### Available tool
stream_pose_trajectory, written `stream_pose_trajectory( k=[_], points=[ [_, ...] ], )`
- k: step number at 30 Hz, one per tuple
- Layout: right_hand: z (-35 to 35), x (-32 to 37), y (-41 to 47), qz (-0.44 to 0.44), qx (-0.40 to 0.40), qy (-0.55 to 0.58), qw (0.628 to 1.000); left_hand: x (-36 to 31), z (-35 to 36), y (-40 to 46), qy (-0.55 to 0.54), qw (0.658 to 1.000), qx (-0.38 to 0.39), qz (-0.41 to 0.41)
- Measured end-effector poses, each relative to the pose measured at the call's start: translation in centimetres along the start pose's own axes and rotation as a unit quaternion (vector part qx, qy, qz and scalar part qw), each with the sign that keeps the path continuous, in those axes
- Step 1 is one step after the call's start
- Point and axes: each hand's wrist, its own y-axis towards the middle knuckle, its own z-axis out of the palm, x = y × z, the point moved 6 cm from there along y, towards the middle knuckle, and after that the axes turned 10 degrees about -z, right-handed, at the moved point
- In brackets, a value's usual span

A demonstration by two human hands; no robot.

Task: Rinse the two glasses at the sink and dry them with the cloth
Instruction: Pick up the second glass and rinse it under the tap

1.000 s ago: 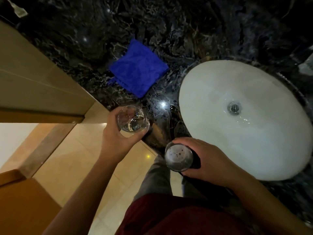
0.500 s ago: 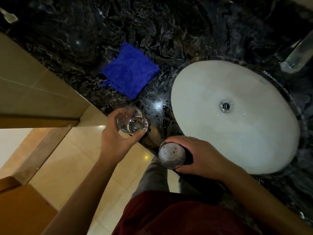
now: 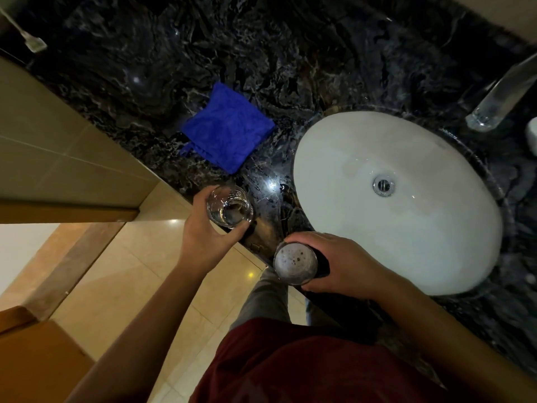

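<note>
My left hand (image 3: 203,231) grips a clear glass (image 3: 229,207) with a little clear liquid in its bottom, held upright over the counter's front edge. My right hand (image 3: 340,263) holds a second glass (image 3: 295,263) whose inside looks cloudy with dark specks, just in front of the sink. The white oval sink (image 3: 363,228) lies to the right of both glasses, with a metal drain (image 3: 383,185) in its middle. A folded blue cloth (image 3: 228,129) lies flat on the dark marble counter (image 3: 261,53), beyond the left glass.
A clear tap spout (image 3: 499,97) reaches in from the upper right above the sink's far rim. A white object (image 3: 531,135) sits at the right edge. Beige tiled wall and floor lie to the left; a brown box (image 3: 35,359) stands at lower left.
Both hands with their glasses have shifted slightly forward; the left glass now hangs over the counter's edge. The view has tilted up, showing the tap spout.
</note>
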Motion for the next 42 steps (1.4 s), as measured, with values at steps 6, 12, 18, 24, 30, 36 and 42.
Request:
stream_pose_trajectory(
  k=[6, 12, 18, 24, 30, 36, 42],
  points=[
    [0.0, 0.0, 0.0, 0.000, -0.005, 0.002, 1.000, 0.5, 0.6, -0.4, 0.012, 1.000, 0.011, 0.013],
    [0.0, -0.1, 0.0, 0.002, -0.007, 0.003, 1.000, 0.8, 0.9, -0.3, 0.019, 0.999, 0.019, 0.028],
    [0.0, -0.1, -0.1, 0.001, -0.008, 0.009, 1.000, 0.9, 0.7, 0.1, 0.051, 0.996, 0.068, 0.026],
    [0.1, 0.2, -0.2, 0.004, -0.026, 0.024, 0.999, -1.0, -0.7, -2.0, 0.124, 0.990, 0.041, 0.061],
    [-1.9, 0.2, -1.0, 0.047, -0.065, 0.123, 0.989, -5.2, -0.5, -4.8, 0.124, 0.972, 0.045, 0.193],
    [-5.8, 2.8, -2.3, 0.031, -0.151, 0.205, 0.967, -8.0, 3.0, -6.3, 0.088, 0.962, 0.156, 0.205],
    [-7.5, 3.2, -3.9, 0.029, -0.222, 0.232, 0.947, -10.7, 5.1, -5.8, 0.036, 0.967, 0.184, 0.175]
  ],
)
